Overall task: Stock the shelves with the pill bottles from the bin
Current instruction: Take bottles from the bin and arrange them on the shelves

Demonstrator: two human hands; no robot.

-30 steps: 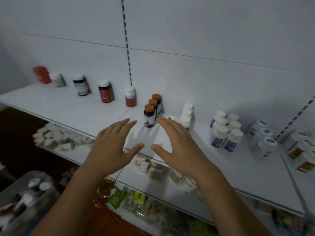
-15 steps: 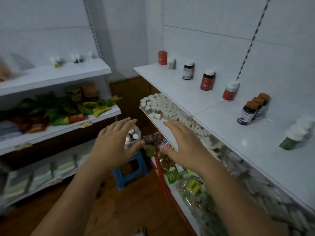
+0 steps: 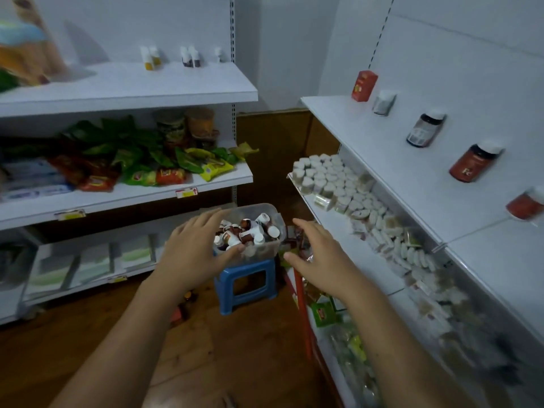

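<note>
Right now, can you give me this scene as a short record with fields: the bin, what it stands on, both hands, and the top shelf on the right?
bin: clear plastic bin, holding many pill bottles
support: blue stool on the wood floor
left hand: left hand open, fingers spread, in front of the bin's near left edge
right hand: right hand open, empty, right of the bin
right top shelf: white shelf with a red box and several bottles in a row

Open-topped bin [image 3: 276,228] on blue stool [image 3: 245,285], crammed w/ pill bottles [image 3: 250,231], reachable from above; left hand [image 3: 195,248] overlaps its near-left rim. Top right shelf [image 3: 391,160]: front half bare, bottles along back wall.
</note>
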